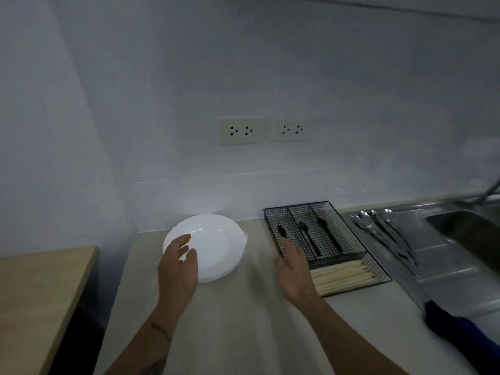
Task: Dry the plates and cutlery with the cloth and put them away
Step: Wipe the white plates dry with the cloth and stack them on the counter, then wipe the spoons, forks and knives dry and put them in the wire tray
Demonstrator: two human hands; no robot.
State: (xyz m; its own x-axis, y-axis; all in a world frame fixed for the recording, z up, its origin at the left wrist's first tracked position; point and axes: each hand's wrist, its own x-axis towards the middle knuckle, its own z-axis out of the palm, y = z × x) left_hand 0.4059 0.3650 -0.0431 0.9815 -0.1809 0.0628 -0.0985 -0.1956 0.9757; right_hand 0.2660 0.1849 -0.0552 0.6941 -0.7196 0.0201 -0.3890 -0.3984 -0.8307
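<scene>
Both hands are hovering over the counter [243,320], holding nothing. The left hand [177,269] is spread loosely over the near-left rim of the plate stack [213,244], contact unclear. The right hand [292,272] is sitting flat-fingered just left of the wire cutlery tray [273,228].

Progress, judging: plates are looking stacked; black cutlery [307,239] and chopsticks [341,276] are lying in the tray (probably sorted already). Remaining: metal cutlery [384,231] is lying on the drainboard [446,266], right of the tray.

The blue cloth [460,331] is lying near-right of the tray, well apart from both hands. Nothing is blocking it. Wall sockets [240,130] are sitting behind the tray.
</scene>
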